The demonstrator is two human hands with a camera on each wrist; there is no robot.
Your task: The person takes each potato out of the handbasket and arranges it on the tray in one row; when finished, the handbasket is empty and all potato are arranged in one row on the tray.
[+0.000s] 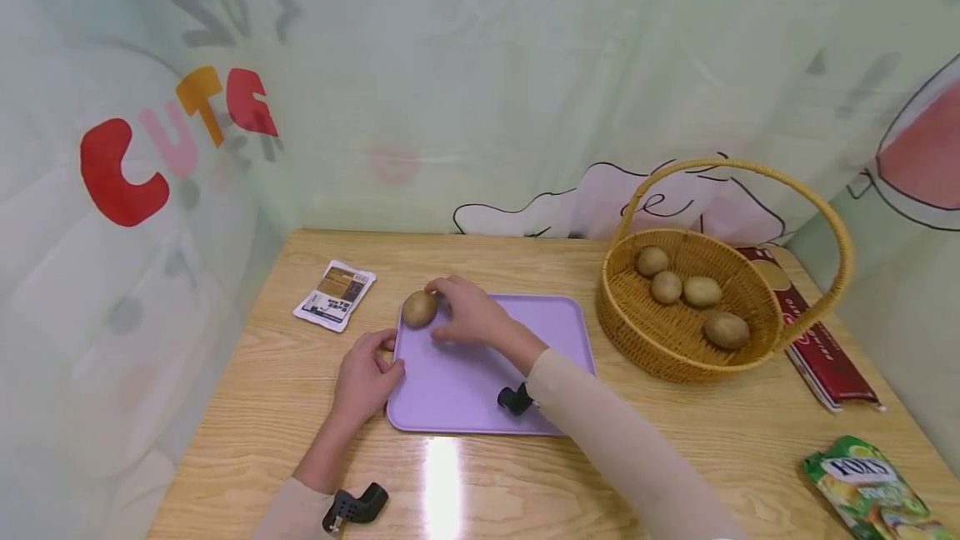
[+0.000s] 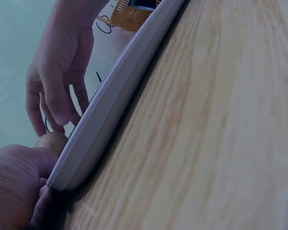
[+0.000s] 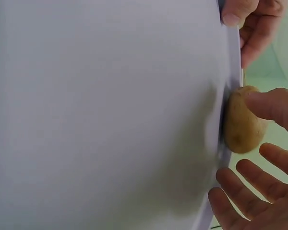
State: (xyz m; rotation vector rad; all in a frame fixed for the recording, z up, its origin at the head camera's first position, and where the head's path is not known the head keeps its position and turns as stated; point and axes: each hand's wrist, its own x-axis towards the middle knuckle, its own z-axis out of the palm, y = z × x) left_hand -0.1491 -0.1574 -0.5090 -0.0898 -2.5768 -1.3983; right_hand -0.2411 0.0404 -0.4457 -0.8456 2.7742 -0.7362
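Note:
A brown potato [image 1: 420, 309] sits at the far left corner of a purple tray [image 1: 465, 382]. My right hand [image 1: 472, 313] hovers beside it, fingers spread and not curled round it. In the right wrist view, the thumb [image 3: 271, 108] overlaps the potato [image 3: 242, 122], which lies against the tray rim. With my left hand [image 1: 365, 377] I pinch the tray's left edge, thumb on top and fingers beneath. From the left wrist, the tray's outer wall [image 2: 110, 98] looks tilted, and the potato is partly hidden behind my left thumb.
A wicker basket [image 1: 615, 332] with a tall handle holds several potatoes at the right. Behind it lies a red packet [image 1: 821, 348]; a green Fox's bag [image 1: 870, 486] is at the near right. A white and brown pouch [image 1: 335, 296] lies left of the tray. A printed curtain hangs behind the table.

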